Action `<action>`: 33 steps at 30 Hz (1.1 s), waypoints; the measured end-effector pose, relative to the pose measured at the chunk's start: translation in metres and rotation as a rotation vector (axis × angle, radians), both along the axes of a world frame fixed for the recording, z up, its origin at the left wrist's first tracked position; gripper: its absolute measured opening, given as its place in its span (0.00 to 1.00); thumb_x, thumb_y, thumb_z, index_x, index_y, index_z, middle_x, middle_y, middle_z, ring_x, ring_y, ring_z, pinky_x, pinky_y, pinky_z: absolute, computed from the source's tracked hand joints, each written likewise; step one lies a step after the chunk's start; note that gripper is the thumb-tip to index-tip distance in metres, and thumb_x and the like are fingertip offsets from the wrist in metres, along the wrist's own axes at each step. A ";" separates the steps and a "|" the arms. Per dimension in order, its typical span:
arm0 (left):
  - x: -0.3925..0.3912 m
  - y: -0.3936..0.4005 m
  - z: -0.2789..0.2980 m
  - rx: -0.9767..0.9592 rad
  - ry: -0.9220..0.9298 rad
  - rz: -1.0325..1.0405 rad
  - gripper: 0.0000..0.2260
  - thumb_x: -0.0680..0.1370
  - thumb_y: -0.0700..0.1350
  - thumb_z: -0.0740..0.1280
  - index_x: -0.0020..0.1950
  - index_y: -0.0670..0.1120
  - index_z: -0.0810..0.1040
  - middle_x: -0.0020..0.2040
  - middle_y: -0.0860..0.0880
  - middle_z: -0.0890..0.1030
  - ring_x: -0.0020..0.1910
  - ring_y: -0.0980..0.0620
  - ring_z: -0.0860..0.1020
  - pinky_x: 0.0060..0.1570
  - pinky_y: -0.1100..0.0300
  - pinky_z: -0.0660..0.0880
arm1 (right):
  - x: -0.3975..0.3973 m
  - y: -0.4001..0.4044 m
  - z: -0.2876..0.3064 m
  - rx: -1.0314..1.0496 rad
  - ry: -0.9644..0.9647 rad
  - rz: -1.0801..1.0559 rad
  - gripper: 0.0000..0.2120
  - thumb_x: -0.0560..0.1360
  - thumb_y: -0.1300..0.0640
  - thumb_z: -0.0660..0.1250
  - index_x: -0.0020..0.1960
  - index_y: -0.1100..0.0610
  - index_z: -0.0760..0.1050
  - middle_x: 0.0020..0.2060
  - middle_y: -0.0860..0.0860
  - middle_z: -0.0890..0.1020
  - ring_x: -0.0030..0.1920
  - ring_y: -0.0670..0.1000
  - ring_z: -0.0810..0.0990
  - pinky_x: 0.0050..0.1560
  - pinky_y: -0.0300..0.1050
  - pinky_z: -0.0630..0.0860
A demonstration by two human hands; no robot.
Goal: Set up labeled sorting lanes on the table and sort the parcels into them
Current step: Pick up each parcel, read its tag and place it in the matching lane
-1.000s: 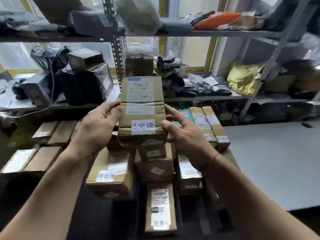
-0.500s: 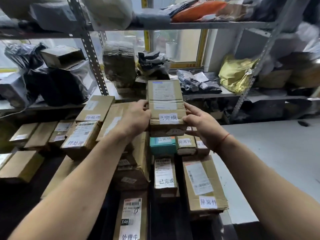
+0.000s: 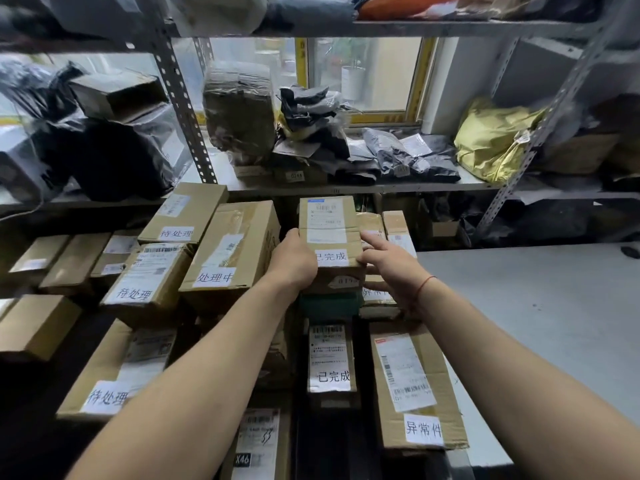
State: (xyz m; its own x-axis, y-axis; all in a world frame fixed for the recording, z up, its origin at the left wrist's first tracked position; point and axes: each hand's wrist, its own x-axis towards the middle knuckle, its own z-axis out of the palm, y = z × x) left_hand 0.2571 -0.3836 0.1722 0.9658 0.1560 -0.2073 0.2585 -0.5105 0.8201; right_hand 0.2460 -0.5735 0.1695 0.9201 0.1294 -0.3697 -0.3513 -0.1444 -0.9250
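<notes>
Matt brown cardboard parcel point(image 3: 329, 237), white paper label point(image 3: 330, 257)

scene dim overall. daylight enters through the window point(image 3: 360, 81) behind the shelving point(image 3: 381, 27), backlighting shelf contents. lower left corner falls into deep shadow. wide-angle distortion bends frame edges; the top edge is blurred.

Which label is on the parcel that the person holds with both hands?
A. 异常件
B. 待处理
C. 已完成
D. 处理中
C: the white sticker on the held parcel reads 已完成, with the left hand gripping one side and the right hand at the other; the parcel marked 异常件 lies nearer the camera, untouched.
</notes>
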 end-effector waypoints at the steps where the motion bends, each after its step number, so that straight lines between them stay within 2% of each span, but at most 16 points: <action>1: -0.001 0.001 -0.004 -0.024 0.000 -0.004 0.14 0.84 0.49 0.69 0.69 0.53 0.73 0.61 0.53 0.82 0.53 0.54 0.79 0.45 0.60 0.77 | 0.000 0.001 -0.002 -0.001 0.014 0.000 0.25 0.83 0.62 0.63 0.76 0.45 0.72 0.55 0.45 0.88 0.57 0.51 0.84 0.49 0.48 0.80; 4: -0.005 0.002 -0.009 -0.068 -0.019 -0.035 0.16 0.83 0.51 0.71 0.69 0.55 0.74 0.56 0.59 0.80 0.48 0.60 0.76 0.39 0.65 0.70 | -0.001 0.001 -0.009 0.004 0.026 -0.012 0.25 0.83 0.61 0.63 0.78 0.45 0.70 0.57 0.47 0.86 0.59 0.52 0.83 0.53 0.50 0.80; 8: -0.006 0.005 -0.009 -0.110 -0.034 -0.053 0.14 0.83 0.53 0.70 0.68 0.55 0.75 0.58 0.57 0.82 0.55 0.56 0.80 0.44 0.62 0.73 | 0.002 0.001 -0.013 0.011 0.014 -0.022 0.26 0.83 0.62 0.63 0.79 0.46 0.68 0.57 0.48 0.86 0.58 0.51 0.83 0.53 0.51 0.80; 16: -0.009 0.006 -0.008 -0.116 -0.039 -0.054 0.15 0.85 0.52 0.66 0.72 0.54 0.73 0.62 0.55 0.82 0.59 0.53 0.79 0.48 0.60 0.74 | 0.002 0.005 -0.017 -0.012 -0.025 -0.038 0.26 0.83 0.61 0.64 0.79 0.48 0.67 0.57 0.49 0.87 0.57 0.50 0.86 0.49 0.46 0.83; 21: -0.010 0.007 -0.006 -0.082 -0.040 -0.060 0.16 0.86 0.50 0.64 0.75 0.54 0.70 0.63 0.58 0.78 0.61 0.55 0.76 0.53 0.58 0.74 | -0.002 0.006 -0.016 -0.051 -0.053 -0.045 0.22 0.84 0.59 0.64 0.77 0.49 0.68 0.59 0.51 0.85 0.60 0.52 0.84 0.53 0.48 0.84; 24: -0.012 0.009 -0.005 0.024 -0.071 -0.064 0.15 0.88 0.47 0.59 0.75 0.52 0.67 0.67 0.55 0.78 0.63 0.52 0.76 0.61 0.53 0.78 | -0.009 0.009 -0.008 -0.165 -0.102 -0.040 0.23 0.84 0.56 0.65 0.79 0.51 0.67 0.63 0.49 0.81 0.64 0.53 0.81 0.49 0.43 0.81; 26: -0.015 0.010 -0.002 0.119 -0.143 -0.095 0.13 0.87 0.48 0.59 0.72 0.51 0.70 0.67 0.50 0.79 0.64 0.49 0.78 0.61 0.50 0.80 | -0.014 0.011 0.000 -0.332 -0.212 -0.050 0.23 0.84 0.55 0.65 0.79 0.51 0.67 0.65 0.48 0.76 0.65 0.52 0.77 0.45 0.36 0.75; 27: -0.018 0.010 0.001 0.172 -0.180 -0.114 0.14 0.87 0.49 0.59 0.72 0.49 0.71 0.67 0.49 0.79 0.64 0.49 0.78 0.61 0.52 0.79 | -0.017 0.012 0.004 -0.424 -0.288 -0.051 0.22 0.84 0.55 0.65 0.78 0.52 0.68 0.65 0.48 0.75 0.64 0.51 0.76 0.45 0.35 0.74; 28: -0.021 0.011 0.005 0.225 -0.216 -0.132 0.15 0.87 0.48 0.60 0.73 0.48 0.72 0.67 0.48 0.78 0.65 0.49 0.77 0.62 0.54 0.78 | -0.019 0.012 0.008 -0.507 -0.369 -0.045 0.22 0.84 0.55 0.65 0.77 0.52 0.70 0.65 0.49 0.75 0.65 0.51 0.76 0.49 0.36 0.76; 30: -0.031 0.014 0.014 0.305 -0.298 -0.170 0.17 0.87 0.47 0.61 0.75 0.45 0.73 0.69 0.48 0.78 0.68 0.49 0.76 0.65 0.56 0.75 | -0.023 0.011 0.015 -0.631 -0.513 -0.009 0.20 0.84 0.55 0.65 0.75 0.53 0.72 0.68 0.51 0.76 0.66 0.53 0.76 0.61 0.46 0.78; 31: -0.038 0.016 0.020 0.333 -0.341 -0.186 0.18 0.87 0.47 0.62 0.76 0.45 0.74 0.70 0.48 0.78 0.68 0.49 0.76 0.67 0.55 0.75 | -0.026 0.010 0.018 -0.678 -0.568 0.011 0.19 0.83 0.55 0.65 0.74 0.53 0.74 0.67 0.51 0.77 0.66 0.53 0.77 0.63 0.48 0.78; 33: -0.052 0.022 0.031 0.378 -0.410 -0.212 0.17 0.86 0.46 0.64 0.74 0.45 0.76 0.67 0.48 0.80 0.66 0.50 0.77 0.64 0.59 0.74 | -0.030 0.010 0.024 -0.748 -0.650 0.043 0.17 0.83 0.55 0.65 0.70 0.54 0.77 0.64 0.51 0.79 0.62 0.51 0.78 0.60 0.43 0.75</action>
State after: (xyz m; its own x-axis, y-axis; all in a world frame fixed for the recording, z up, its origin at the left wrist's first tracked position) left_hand 0.2055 -0.3613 0.2029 0.9735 -0.0583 0.2211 -0.1798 -0.7924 0.5829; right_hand 0.2156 -0.5632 0.1932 0.9728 0.1066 0.2056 0.2116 -0.7704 -0.6014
